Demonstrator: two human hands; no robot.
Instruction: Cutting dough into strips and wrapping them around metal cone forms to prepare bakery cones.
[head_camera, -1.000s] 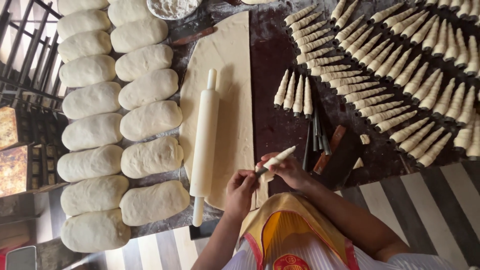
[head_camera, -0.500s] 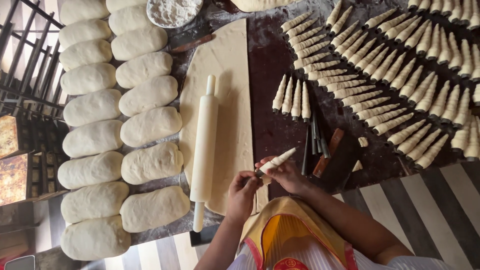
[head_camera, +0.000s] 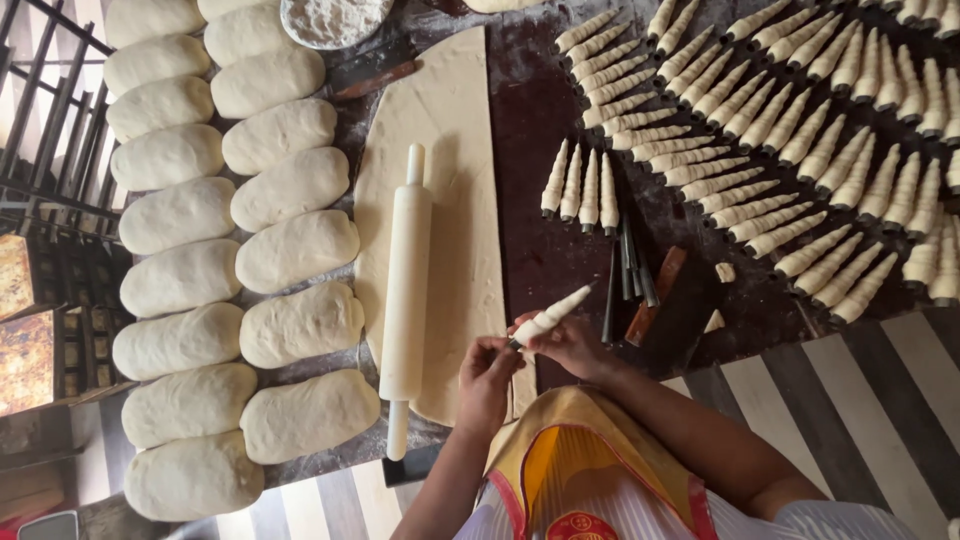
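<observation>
In the head view, a dough-wrapped cone (head_camera: 548, 320) is gripped between both hands just above the apron (head_camera: 590, 450): its wide end is pinched by the left hand (head_camera: 487, 378), its middle is held by the closed fingers of the right hand (head_camera: 572, 345), and its tip is pointed up and to the right. Just left of the left hand a rolling pin (head_camera: 405, 290) is laid along a dough sheet (head_camera: 455, 170), with dough loaves (head_camera: 290, 250) lined up further left. Beyond the right hand bare dark cones (head_camera: 628, 270) are seen, and past them rows of wrapped cones (head_camera: 760, 130).
</observation>
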